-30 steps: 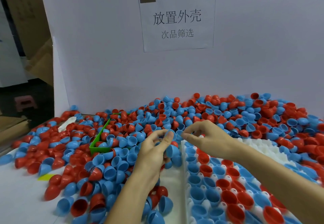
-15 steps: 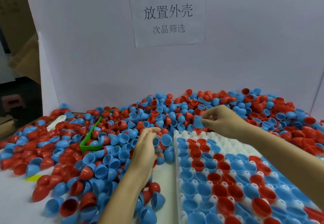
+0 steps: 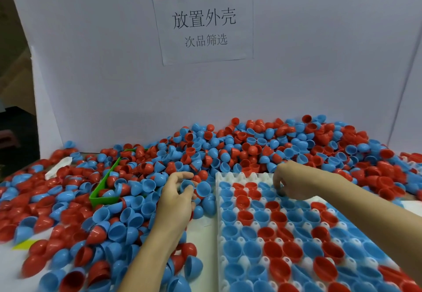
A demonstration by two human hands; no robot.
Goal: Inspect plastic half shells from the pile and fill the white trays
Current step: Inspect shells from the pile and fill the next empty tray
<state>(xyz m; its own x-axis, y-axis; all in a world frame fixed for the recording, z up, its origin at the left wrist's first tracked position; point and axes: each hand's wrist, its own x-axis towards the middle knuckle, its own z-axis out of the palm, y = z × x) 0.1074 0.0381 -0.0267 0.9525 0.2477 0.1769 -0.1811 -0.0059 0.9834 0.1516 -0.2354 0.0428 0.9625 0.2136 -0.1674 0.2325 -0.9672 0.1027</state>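
We read one paper sheet [image 3: 203, 23] taped to the white backboard [image 3: 319, 63] | large line: 放置外壳 | smaller line below: 次品筛选 | no other text legible to us

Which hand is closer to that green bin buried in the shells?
The left. The left hand is just right of the green bin, holding a blue shell. The right hand is farther right, over the white tray.

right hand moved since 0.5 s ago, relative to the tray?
Yes. The right hand has come down from the pile past the far edge of the white tray; its fingertips now sit over the tray's far rows.
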